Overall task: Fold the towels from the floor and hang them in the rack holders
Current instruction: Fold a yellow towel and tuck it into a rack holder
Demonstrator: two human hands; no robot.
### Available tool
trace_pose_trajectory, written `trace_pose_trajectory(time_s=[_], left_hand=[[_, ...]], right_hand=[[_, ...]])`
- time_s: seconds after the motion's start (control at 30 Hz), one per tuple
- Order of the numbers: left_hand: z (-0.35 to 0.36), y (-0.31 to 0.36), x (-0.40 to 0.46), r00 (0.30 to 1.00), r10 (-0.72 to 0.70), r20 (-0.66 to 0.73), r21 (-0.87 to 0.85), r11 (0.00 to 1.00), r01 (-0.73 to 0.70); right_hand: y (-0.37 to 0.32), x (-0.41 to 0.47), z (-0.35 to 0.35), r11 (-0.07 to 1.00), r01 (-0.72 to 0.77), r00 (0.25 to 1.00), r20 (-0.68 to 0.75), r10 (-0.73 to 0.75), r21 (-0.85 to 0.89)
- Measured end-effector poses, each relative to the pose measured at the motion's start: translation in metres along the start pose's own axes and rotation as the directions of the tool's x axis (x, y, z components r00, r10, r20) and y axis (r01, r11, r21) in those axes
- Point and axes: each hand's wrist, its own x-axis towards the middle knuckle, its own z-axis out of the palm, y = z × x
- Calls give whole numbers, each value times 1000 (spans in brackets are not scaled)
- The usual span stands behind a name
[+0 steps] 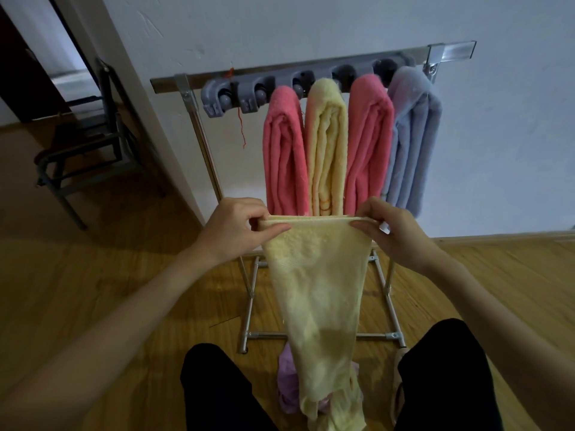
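We pinch the yellow towel [314,275] by its top edge with left hand [236,228] and right hand [392,231], so it hangs straight for folding.

Held towel [314,275]: pale yellow, faint mottled texture, no print
Rack towel, far left [283,157]: coral pink, plain
Rack towel, second [326,150]: pale yellow, thin orange stripe near lower end
Rack towel, third [367,144]: coral pink, plain
Rack towel, far right [410,138]: light lavender-blue, plain
Floor towel [287,384]: lilac
Holder strip [249,91]: grey plastic, darker grey rollers
Rack frame [205,141]: silver metal
Loose thread [241,126]: red
Floor [93,275]: warm brown wood grain
Wall [311,26]: white
Trousers [217,393]: black
Chair [87,144]: dark grey frame
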Motion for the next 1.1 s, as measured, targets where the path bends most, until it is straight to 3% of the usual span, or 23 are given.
trace_pose_trajectory(time_s=[0.17, 0.3, 0.4, 0.53, 0.7, 0.9, 1.0, 1.1], left_hand=[[-1, -2, -4, 999, 2, -36, -1, 1000, -2], [6, 5, -9, 995, -14, -102, -39, 999, 10], [11, 10, -14, 996, -16, -84, -108, 994, 7], [10, 14, -20, 998, -55, -29, -178, 983, 49], [2, 26, -18, 956, -41, 292, -293, 947, 130], [-13, 33, -5, 746, -59, 664, -118, 976, 182], [-17, 33, -2, 655, -10, 756, -57, 995, 81], [-15, 34, 0, 677, 90, 731, -34, 995, -95]], right_hand=[[1, 0, 0, 994, -91, 992, -78, 95, 56], [-4, 8, 1, 956, -144, 966, -171, 191, 254], [-11, 19, 1, 925, -175, 943, -213, 256, 338], [-18, 33, 2, 930, -181, 937, -231, 262, 318], [-32, 46, 15, 958, -195, 938, -246, 244, 209], [-41, 51, 27, 969, -193, 948, -225, 225, 154], [-42, 48, 27, 967, -203, 954, -192, 231, 152], [-41, 46, 28, 969, -200, 960, -170, 224, 147]])
